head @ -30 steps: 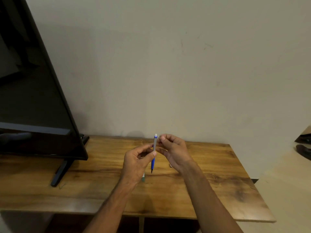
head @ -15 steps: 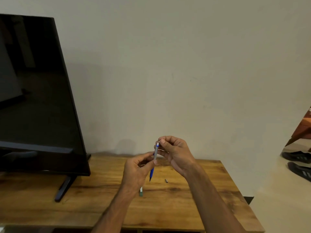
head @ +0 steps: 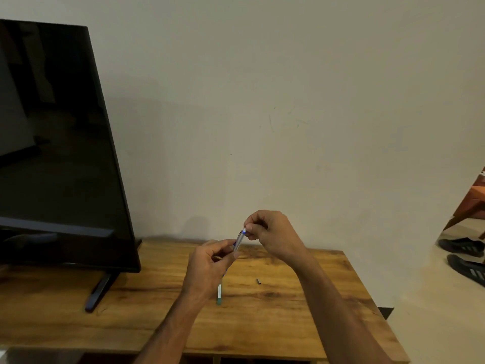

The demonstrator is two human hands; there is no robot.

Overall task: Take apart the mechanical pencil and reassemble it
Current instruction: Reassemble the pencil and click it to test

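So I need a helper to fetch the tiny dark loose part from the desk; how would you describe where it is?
On the wooden table, look right of the white, green-tipped stick. The tiny dark cylinder lies alone on bare wood below the right hand, much shorter and darker than the stick.

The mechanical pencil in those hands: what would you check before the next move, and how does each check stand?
1. Left hand grips the mechanical pencil barrel: ok.
2. Right hand pinches the pencil's top end: ok.
3. Small dark part lies on the table, well clear of the edges: ok.
4. White and green piece lies on the table beside the left wrist: ok.
5. Top end seated or loose: cannot tell.
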